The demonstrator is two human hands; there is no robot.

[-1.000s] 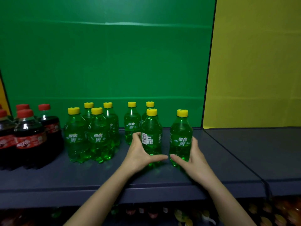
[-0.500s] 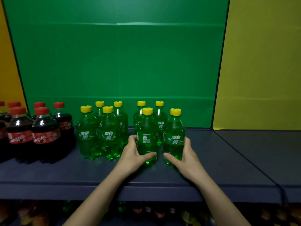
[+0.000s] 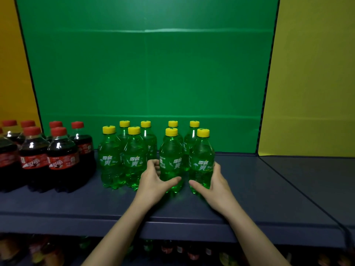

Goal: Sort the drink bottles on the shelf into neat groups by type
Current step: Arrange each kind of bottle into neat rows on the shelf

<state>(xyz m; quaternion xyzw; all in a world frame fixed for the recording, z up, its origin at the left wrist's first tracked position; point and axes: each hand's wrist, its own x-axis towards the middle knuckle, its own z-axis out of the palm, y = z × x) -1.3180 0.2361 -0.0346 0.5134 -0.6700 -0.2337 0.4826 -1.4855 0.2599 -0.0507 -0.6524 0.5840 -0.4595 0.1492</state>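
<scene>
Red-capped cola bottles [image 3: 61, 160], red labels only partly legible, stand at the shelf [image 3: 269, 189] left. Centre: green bottles [image 3: 134, 162], yellow caps, marked 雪碧 爽. Left hand [image 3: 155, 181] curls round the front-left bottle [image 3: 171, 150]; right hand [image 3: 217, 185] curls round the adjacent front-right bottle [image 3: 201, 150].

I've got the leftmost cola bottle [image 3: 4, 156] running off my frame edge. The left hand [image 3: 153, 181] has its fingers [image 3: 153, 162] slipping out of sight behind the left green bottle [image 3: 171, 150], and the right hand [image 3: 218, 185] likewise behind the right green bottle [image 3: 201, 150]. Those lower-shelf bottles [image 3: 169, 248] are too dark and blurred, I can't tell types.
</scene>
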